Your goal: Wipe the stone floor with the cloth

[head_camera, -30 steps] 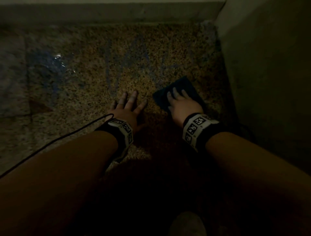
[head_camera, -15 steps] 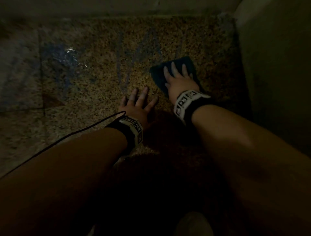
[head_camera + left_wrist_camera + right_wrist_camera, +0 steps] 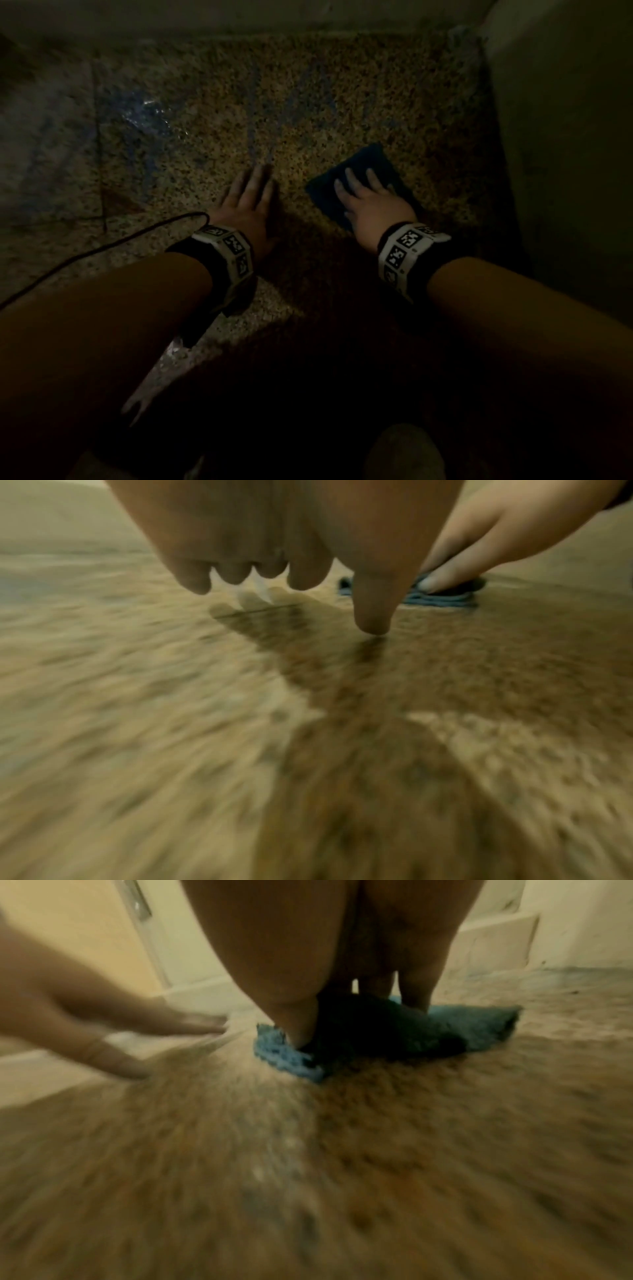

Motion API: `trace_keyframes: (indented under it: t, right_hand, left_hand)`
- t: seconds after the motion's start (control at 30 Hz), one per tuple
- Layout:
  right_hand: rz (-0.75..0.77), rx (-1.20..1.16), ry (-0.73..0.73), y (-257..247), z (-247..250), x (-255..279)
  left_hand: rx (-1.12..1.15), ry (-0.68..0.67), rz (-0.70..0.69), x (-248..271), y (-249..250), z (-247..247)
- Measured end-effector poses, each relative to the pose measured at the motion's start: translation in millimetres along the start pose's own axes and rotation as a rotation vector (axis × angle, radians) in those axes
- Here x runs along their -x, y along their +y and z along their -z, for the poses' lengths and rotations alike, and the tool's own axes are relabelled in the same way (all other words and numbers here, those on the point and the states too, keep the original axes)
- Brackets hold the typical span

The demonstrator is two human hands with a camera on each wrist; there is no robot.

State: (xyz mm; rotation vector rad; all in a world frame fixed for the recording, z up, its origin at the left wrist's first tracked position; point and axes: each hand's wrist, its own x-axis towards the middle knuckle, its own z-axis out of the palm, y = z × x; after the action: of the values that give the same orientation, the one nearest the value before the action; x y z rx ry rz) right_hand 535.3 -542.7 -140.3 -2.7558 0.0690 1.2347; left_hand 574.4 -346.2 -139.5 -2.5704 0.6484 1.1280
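Stone floor (image 3: 212, 113): a speckled granite-like slab, tan with dark flecks, dimly lit, with a wet bluish sheen (image 3: 147, 109) at the left and a thin joint line (image 3: 99, 144) running front to back beside it. A low step or skirting (image 3: 239, 20) bounds the slab at the far edge; a plain wall (image 3: 561, 144) bounds it at the right. Open stone lies to the left and ahead of both hands; little room remains between the cloth and the wall.

A thin black cable (image 3: 102, 250) runs across the floor from the left toward the left wrist. The left hand (image 3: 246, 205) rests on bare stone, fingers straight and slightly spread, holding nothing; in the left wrist view its fingertips (image 3: 371, 623) meet the floor. It is near the cloth but apart from it.

The cloth (image 3: 363, 164), dark blue, folded into a rough rectangle with a nubby, terry-like pile, lies flat on the floor at right of centre. The right hand (image 3: 371, 202) presses down on it with fingers extended and flat, not curled round it; the cloth's edges show beyond the fingers (image 3: 298, 1020) on both sides. Both wrists carry bands (image 3: 407, 250) with black-and-white square markers. The wrist views are motion-blurred.
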Motion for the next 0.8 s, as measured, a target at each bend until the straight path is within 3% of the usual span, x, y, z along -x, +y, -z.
trace_keyframes:
  t: [0.13, 0.47, 0.67, 0.8]
  right_hand:
    - [-0.034, -0.025, 0.004, -6, 5, -6]
    - [-0.09, -0.106, 0.073, -44, 57, -59]
    - [-0.106, -0.062, 0.049, -41, 45, -50]
    - [-0.084, -0.104, -0.064, -47, 28, -36]
  left_hand:
    - [0.074, -0.001, -0.015, 2, -13, -6]
    - [-0.026, -0.072, -0.061, 0, -17, 1]
    - [-0.075, -0.12, -0.089, 1, -21, 5]
    - [-0.187, -0.147, -0.183, 1, -38, 7]
